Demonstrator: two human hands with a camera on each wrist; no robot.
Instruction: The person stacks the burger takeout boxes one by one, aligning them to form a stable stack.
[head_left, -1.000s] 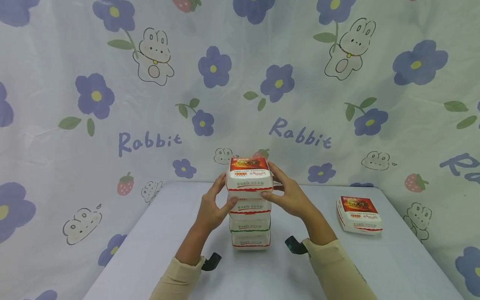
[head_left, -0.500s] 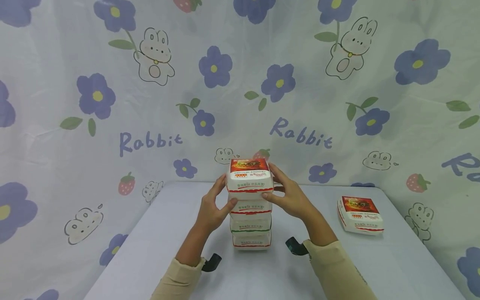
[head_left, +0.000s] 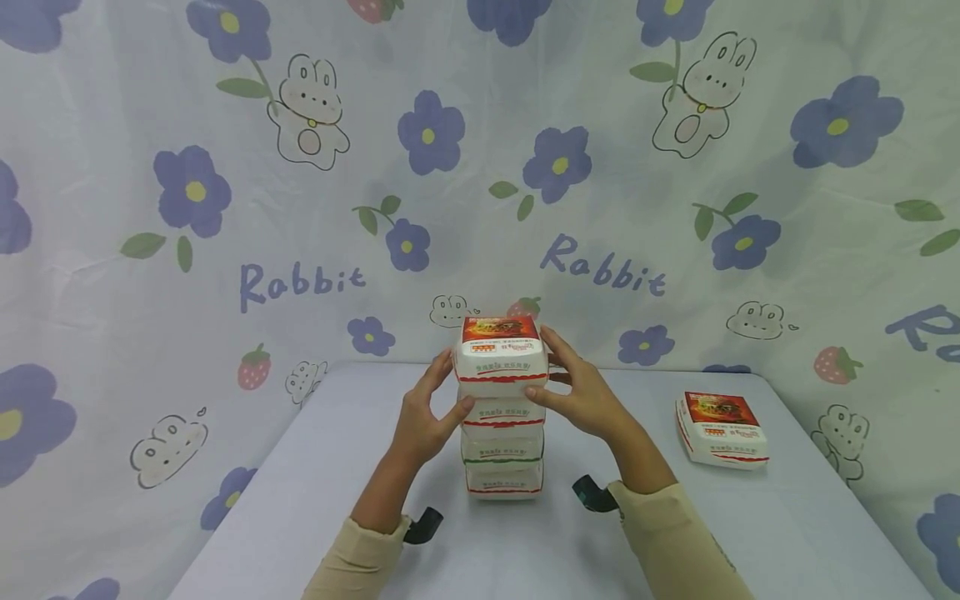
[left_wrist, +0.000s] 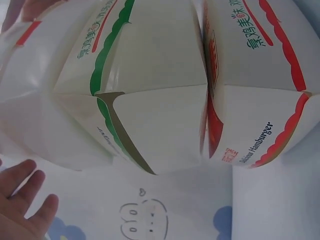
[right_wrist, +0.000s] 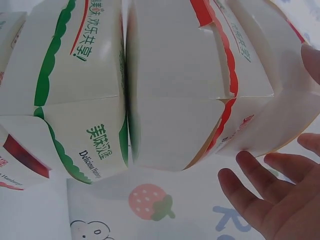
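Observation:
Several burger boxes stand in a stack in the middle of the table. The top burger box [head_left: 501, 362] is white with a red picture lid and a red wavy edge. My left hand [head_left: 429, 417] holds its left side, the thumb low at the front corner. On the right side my right hand [head_left: 579, 396] grips it too, thumb at the lower front edge. Beneath are a box with a red edge [head_left: 502, 414], one with a green edge [head_left: 502, 452] and a bottom box [head_left: 504, 483]. Both wrist views show the box sides close up, fingers beside the upper ones.
Another burger box [head_left: 722, 432] lies on the white table [head_left: 300, 500] at the right. A cloth printed with flowers and rabbits [head_left: 480, 208] hangs behind the table. Black wrist cameras [head_left: 423, 527] stick out from the sleeves near the stack's base.

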